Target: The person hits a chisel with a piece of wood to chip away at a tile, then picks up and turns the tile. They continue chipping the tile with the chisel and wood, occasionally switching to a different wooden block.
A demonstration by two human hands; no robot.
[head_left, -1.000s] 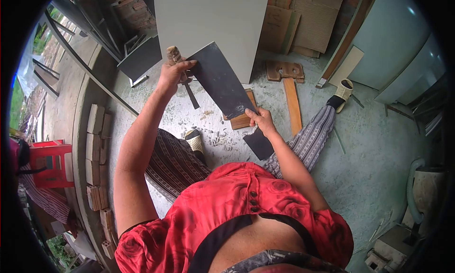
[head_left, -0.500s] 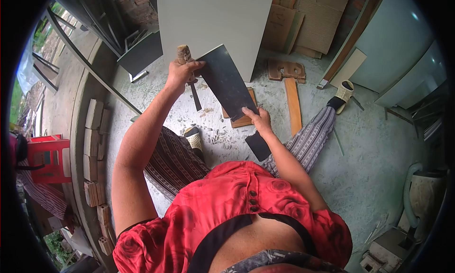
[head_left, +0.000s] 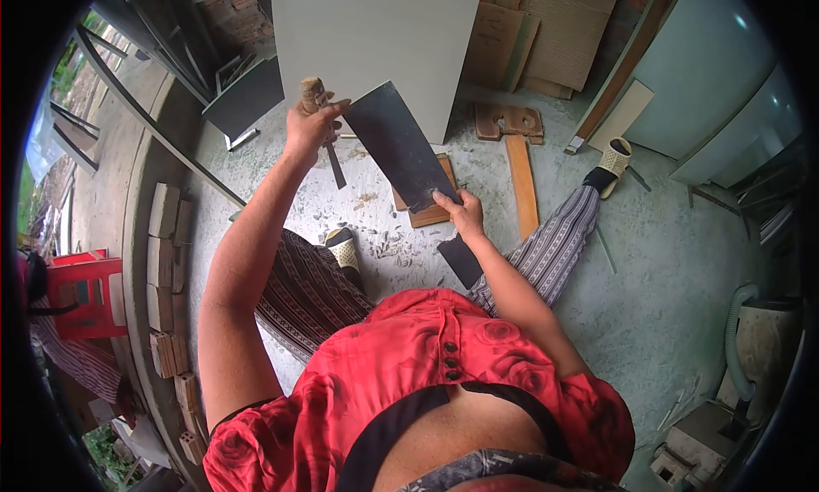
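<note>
In the head view, my left hand (head_left: 309,132) is closed around the wooden handle (head_left: 312,87) of a chisel, whose dark flat blade (head_left: 335,168) points down toward the floor. Its fingertips reach right to the upper left edge of a dark rectangular panel (head_left: 391,142). My right hand (head_left: 461,214) grips that panel by its lower end, thumb on the top face, holding it tilted over a small wooden block (head_left: 433,216). Part of the block is hidden behind the panel. Dark chips (head_left: 394,251) lie scattered on the floor beneath.
A smaller dark piece (head_left: 461,262) lies near my right forearm. Ahead are a large pale board (head_left: 375,40), a wooden plank (head_left: 523,185) and a brown notched block (head_left: 508,122). Bricks (head_left: 159,262) and a red stool (head_left: 85,291) stand left; a machine with a hose (head_left: 735,347) stands right.
My left hand has drawn slightly left with the chisel, its fingertips moving from over the panel to its edge. The right hand keeps its grip; the whole view has shifted a little.
</note>
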